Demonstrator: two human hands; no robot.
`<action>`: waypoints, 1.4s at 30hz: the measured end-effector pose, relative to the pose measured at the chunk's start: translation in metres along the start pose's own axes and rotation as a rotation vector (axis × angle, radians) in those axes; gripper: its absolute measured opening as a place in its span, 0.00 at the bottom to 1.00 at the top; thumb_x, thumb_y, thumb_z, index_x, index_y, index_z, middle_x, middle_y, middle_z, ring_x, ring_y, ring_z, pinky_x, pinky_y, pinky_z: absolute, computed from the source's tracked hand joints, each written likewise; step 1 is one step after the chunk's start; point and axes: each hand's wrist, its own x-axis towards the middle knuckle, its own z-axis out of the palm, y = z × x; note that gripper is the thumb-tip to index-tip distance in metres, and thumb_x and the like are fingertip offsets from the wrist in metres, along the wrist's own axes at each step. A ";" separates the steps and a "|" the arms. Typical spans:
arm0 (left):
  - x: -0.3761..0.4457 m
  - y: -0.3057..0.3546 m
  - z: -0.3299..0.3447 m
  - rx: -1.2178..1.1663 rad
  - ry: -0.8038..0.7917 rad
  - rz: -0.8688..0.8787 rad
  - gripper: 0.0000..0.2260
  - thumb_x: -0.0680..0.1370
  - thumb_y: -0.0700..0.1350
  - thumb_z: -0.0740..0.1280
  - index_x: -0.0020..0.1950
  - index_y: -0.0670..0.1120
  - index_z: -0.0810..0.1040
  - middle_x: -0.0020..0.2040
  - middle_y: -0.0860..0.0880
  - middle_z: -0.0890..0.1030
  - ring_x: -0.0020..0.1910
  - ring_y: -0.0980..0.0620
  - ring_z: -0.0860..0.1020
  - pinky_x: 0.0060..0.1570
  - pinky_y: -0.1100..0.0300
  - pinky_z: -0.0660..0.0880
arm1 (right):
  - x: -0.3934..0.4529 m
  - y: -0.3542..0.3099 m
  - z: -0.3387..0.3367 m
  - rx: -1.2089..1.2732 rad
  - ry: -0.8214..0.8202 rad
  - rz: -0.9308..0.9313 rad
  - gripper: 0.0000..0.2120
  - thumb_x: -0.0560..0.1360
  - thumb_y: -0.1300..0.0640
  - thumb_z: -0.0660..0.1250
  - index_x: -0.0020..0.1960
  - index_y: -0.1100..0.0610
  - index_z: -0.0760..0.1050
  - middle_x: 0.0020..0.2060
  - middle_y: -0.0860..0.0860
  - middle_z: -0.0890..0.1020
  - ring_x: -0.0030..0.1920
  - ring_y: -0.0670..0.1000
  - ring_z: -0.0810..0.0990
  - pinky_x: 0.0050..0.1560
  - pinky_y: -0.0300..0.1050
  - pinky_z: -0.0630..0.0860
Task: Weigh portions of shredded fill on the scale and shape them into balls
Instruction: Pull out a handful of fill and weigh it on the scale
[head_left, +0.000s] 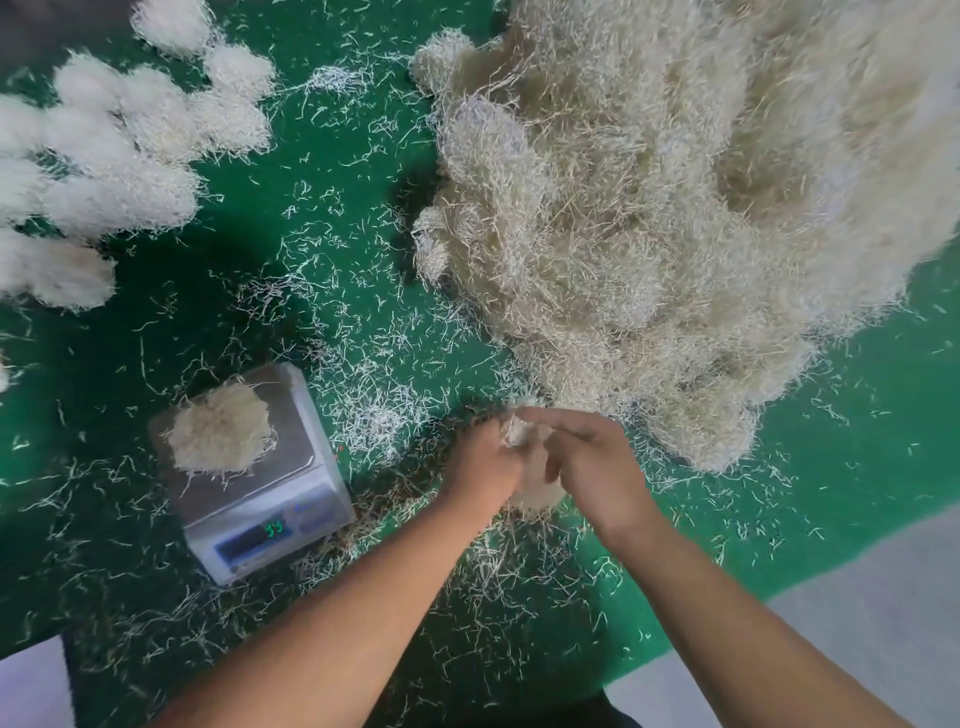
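left hand (485, 457) and right hand (597, 462) squeeze one clump of fill (524, 441) between them | clump sits right of the scale (249, 467), near it | scale holds a portion (221, 434) | left hand is closer to scale | big pile (649, 208) lies behind clump

Both hands (540, 462) grip a fill clump (535, 493) beside the scale (291, 499).

Green floor mat (337, 171) beside bare grey floor (893, 613).
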 end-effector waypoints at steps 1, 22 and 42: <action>0.002 -0.001 0.001 -0.015 0.004 -0.003 0.15 0.83 0.53 0.69 0.67 0.49 0.77 0.54 0.51 0.83 0.45 0.60 0.82 0.43 0.58 0.83 | 0.002 -0.001 -0.004 -0.013 0.038 -0.015 0.20 0.81 0.66 0.63 0.59 0.46 0.87 0.30 0.51 0.83 0.25 0.45 0.70 0.27 0.36 0.71; -0.011 -0.057 0.003 0.215 -0.013 -0.104 0.14 0.86 0.43 0.62 0.72 0.45 0.74 0.43 0.53 0.79 0.28 0.57 0.72 0.25 0.63 0.70 | 0.007 -0.075 -0.028 0.145 0.364 -0.289 0.04 0.79 0.58 0.76 0.53 0.51 0.87 0.38 0.49 0.87 0.32 0.47 0.83 0.36 0.36 0.79; -0.058 -0.043 -0.025 0.331 -0.086 -0.037 0.06 0.79 0.44 0.62 0.50 0.56 0.71 0.45 0.52 0.78 0.38 0.56 0.79 0.42 0.58 0.85 | -0.132 -0.241 -0.015 0.305 0.354 -0.768 0.04 0.78 0.61 0.77 0.52 0.55 0.88 0.46 0.55 0.88 0.34 0.47 0.79 0.32 0.39 0.77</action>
